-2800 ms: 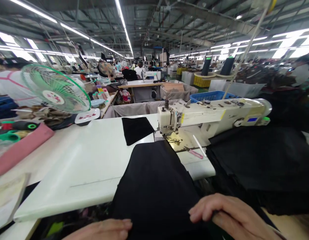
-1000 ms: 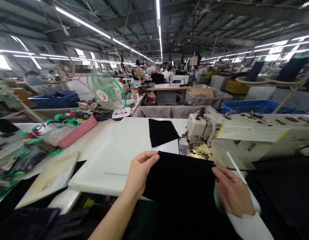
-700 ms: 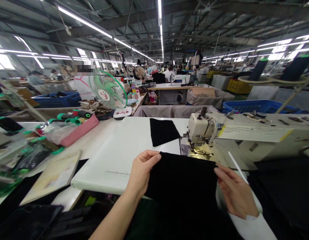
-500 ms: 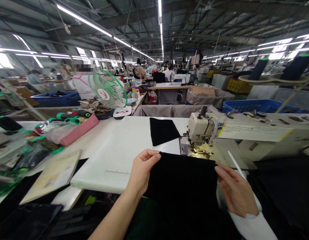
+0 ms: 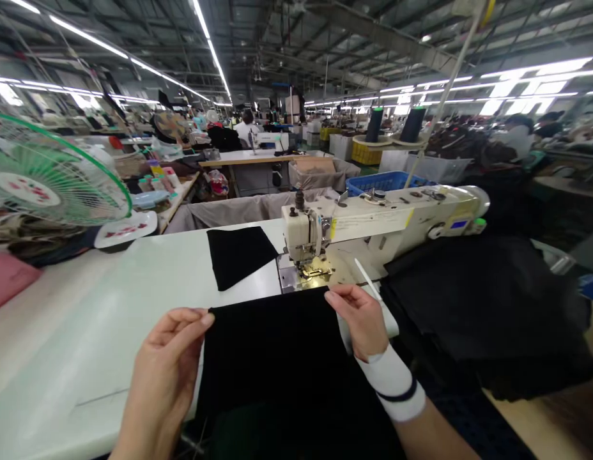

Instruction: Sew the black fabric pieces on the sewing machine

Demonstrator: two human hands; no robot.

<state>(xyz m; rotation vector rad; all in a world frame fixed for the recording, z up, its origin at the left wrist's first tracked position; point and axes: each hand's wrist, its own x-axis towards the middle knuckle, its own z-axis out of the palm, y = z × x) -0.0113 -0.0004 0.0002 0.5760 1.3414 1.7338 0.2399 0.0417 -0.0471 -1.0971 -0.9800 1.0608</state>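
Note:
A black fabric panel hangs over the near edge of the white sewing table. My left hand pinches its top left corner. My right hand, with a white cuff at the wrist, pinches the top right corner. The panel's top edge lies just in front of the needle plate of the cream sewing machine. A smaller black fabric piece lies flat on the table, left of the machine head.
A heap of black cloth lies right of the machine. A green desk fan stands at the far left. A white pen-like stick rests by the machine bed. A grey cloth bin and other workstations sit behind.
The view has swung to the right, so the fan and table shift left. Both hands keep their pinch on the panel's top corners, and its edge sits closer to the needle plate.

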